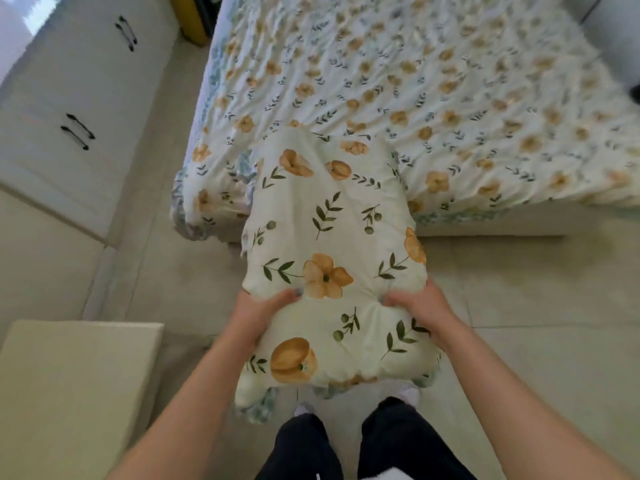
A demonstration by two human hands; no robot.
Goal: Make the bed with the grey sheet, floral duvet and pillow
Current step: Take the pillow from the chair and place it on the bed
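Observation:
I stand on the floor at a corner of the bed and hold a floral pillow out in front of me, above the floor. My left hand grips its left side and my right hand grips its right side, thumbs pressed into the top. The pillow's far end reaches over the bed's near corner. The floral duvet lies spread over the whole bed. The grey sheet is hidden under it.
White cupboards with black handles line the left wall. A pale box-like surface stands at lower left. Tiled floor runs between me and the bed. A yellow object stands at the bed's far left.

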